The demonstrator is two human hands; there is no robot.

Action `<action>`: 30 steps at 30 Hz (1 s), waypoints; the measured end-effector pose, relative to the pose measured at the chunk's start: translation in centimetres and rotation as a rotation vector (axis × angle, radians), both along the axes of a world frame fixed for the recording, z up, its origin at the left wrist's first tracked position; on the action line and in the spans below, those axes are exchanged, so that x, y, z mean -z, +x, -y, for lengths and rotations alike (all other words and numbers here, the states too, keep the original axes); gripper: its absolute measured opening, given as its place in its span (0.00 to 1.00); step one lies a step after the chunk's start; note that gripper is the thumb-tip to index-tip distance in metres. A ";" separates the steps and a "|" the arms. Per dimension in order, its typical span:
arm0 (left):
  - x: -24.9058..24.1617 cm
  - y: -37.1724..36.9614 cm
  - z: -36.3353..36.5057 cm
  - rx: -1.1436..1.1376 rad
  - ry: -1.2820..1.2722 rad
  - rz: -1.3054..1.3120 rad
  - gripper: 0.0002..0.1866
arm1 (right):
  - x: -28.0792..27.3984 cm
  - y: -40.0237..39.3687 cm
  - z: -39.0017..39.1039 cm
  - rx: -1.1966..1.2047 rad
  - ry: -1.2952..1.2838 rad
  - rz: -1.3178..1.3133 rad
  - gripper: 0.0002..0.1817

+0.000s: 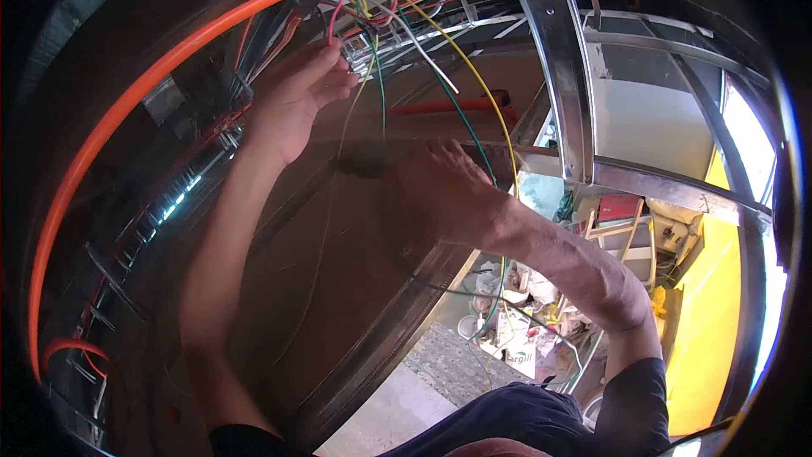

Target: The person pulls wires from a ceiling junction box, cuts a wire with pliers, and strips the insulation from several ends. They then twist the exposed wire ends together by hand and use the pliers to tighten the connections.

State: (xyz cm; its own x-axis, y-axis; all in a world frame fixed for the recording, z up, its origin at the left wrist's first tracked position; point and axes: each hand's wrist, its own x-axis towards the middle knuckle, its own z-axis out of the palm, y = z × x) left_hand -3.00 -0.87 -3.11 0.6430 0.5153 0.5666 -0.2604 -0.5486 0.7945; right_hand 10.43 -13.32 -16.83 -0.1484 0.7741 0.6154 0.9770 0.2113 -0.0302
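My left hand (296, 97) is raised under the ceiling, its thumb and fingers closed on the lower end of a pink wire (336, 10). Beside it, a loose bunch of wires hangs down: a white wire (431, 55) with a free end, a yellow wire (461, 55) and a green wire (452, 97). My right hand (444, 190) is lower and to the right, fingers curled and in shadow. A dark, blurred shape (359, 162) sticks out at its left side; I cannot tell what it is.
Orange conduit (169, 68) curves along the ceiling at left. A metal stud (562, 76) and a crossbar (677, 186) frame the right side. Below lie a cluttered heap with a white printed bag (518, 354), a concrete floor (372, 410) and a yellow panel (706, 313).
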 end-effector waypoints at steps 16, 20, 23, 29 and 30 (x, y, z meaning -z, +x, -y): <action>-1.2 -0.9 -0.5 -0.014 0.025 -0.073 0.15 | -2.5 -4.9 -1.4 -0.229 -0.141 0.441 0.14; -1.4 -0.9 -0.6 -0.068 0.002 -0.083 0.14 | -0.2 -5.7 -4.3 -0.362 -0.077 0.328 0.16; -1.6 -1.0 -0.8 -0.038 -0.008 -0.082 0.13 | 0.3 -5.8 -5.1 -0.417 -0.072 0.302 0.16; -1.3 -0.7 -0.7 -0.043 0.011 -0.087 0.13 | -0.3 -6.5 -6.0 -0.430 -0.145 0.400 0.15; -1.3 -0.7 -0.7 -0.039 0.019 -0.084 0.13 | 0.1 -6.7 -6.3 -0.442 -0.089 0.384 0.15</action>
